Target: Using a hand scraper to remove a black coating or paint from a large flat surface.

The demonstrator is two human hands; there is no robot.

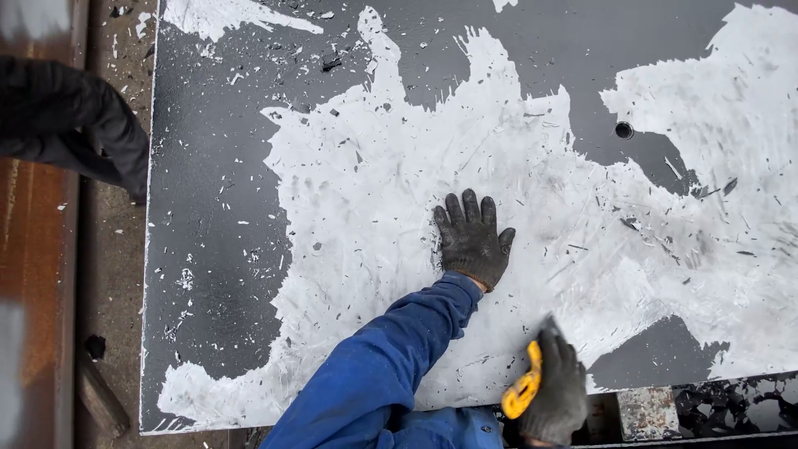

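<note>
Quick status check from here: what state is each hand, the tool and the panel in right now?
Left hand: gloved, fingers spread, pressed flat on the panel.
Right hand: gloved, closed around the yellow-handled tool.
Yellow-handled tool: gripped, working end hidden.
Black panel: lying flat, partly stripped to white, littered with flakes.
Hole in panel: open, unplugged.

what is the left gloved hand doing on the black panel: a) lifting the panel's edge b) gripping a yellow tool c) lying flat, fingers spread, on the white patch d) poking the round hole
c: the left hand lies flat with fingers spread on the white patch; the right hand holds the yellow tool.
</note>
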